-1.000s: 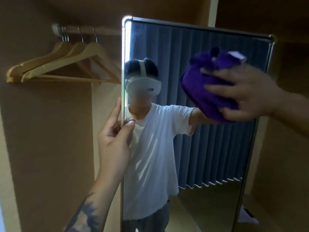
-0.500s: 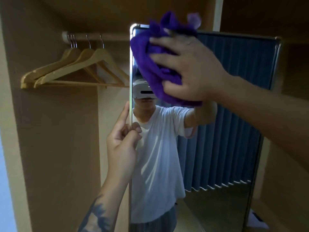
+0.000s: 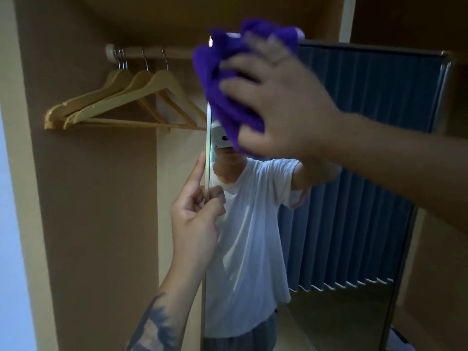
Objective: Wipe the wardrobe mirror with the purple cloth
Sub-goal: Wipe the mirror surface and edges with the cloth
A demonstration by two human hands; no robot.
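Dim, warm-tinted interior; right hand point(image 3: 283, 102) motion-blurred; glare streak down mirror point(image 3: 354, 173) left edge.

wardrobe point(image 3: 96, 198): open brown compartment, side panel at left and paler back panel beside the mirror.
rail point(image 3: 152, 52): horizontal rod high in the compartment, fixed to the left panel by a pale socket.
wooden hangers point(image 3: 131, 97): several hang from the rail by metal hooks, bunched together, bare.
mirror point(image 3: 354, 173): tall framed panel standing upright at the right of the compartment, reflecting pleated blue curtains and a floor.
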